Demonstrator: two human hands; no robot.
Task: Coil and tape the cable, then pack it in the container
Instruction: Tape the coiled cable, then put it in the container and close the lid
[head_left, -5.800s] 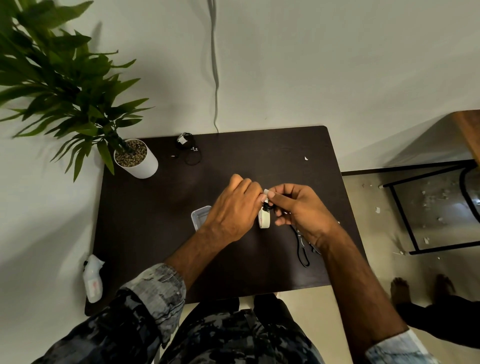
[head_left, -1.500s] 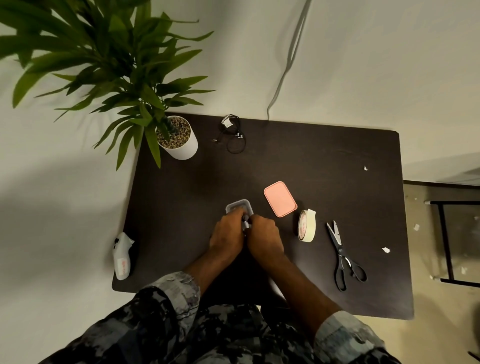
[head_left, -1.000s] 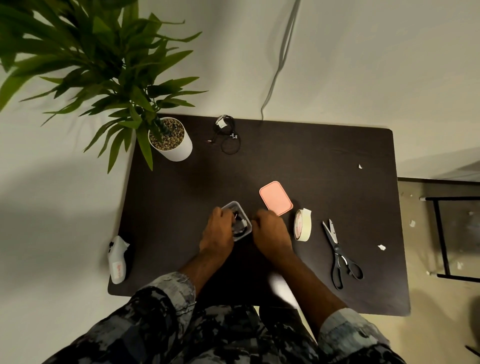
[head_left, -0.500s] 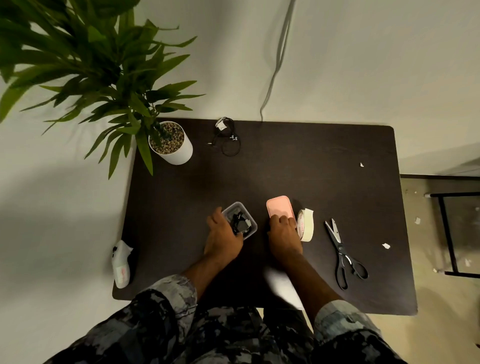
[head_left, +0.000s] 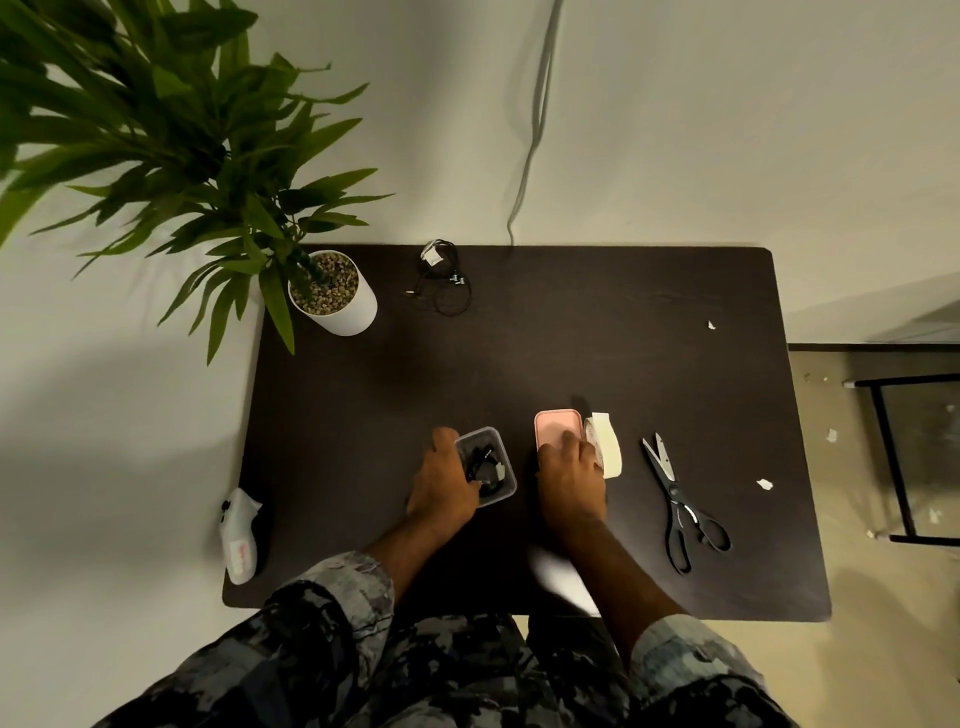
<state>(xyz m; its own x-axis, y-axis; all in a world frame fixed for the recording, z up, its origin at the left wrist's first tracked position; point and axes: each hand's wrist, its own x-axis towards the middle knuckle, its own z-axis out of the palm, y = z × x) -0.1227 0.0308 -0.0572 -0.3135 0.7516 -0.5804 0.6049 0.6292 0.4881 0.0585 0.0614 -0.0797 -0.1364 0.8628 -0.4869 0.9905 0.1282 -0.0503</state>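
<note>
A small clear container (head_left: 500, 451) stands on the dark table (head_left: 571, 353) with the coiled black cable (head_left: 480, 462) inside it, a white tape tab showing on the coil. My left hand (head_left: 441, 488) grips the container's left side. My right hand (head_left: 570, 480) is on the near end of the pink lid (head_left: 555, 427), fingers curled over it. The tape roll (head_left: 605, 451) stands on edge just right of the lid, touching my right hand.
Scissors (head_left: 680, 506) lie to the right. A second taped cable (head_left: 441, 278) sits at the far edge beside a white potted plant (head_left: 332, 293). A white object (head_left: 240, 538) lies at the table's left edge. Small paper scraps (head_left: 763, 484) dot the right side.
The cable went from my hands into the container. My right hand moved right onto the pink lid, which shifted nearer the tape roll. My left hand stays on the container.
</note>
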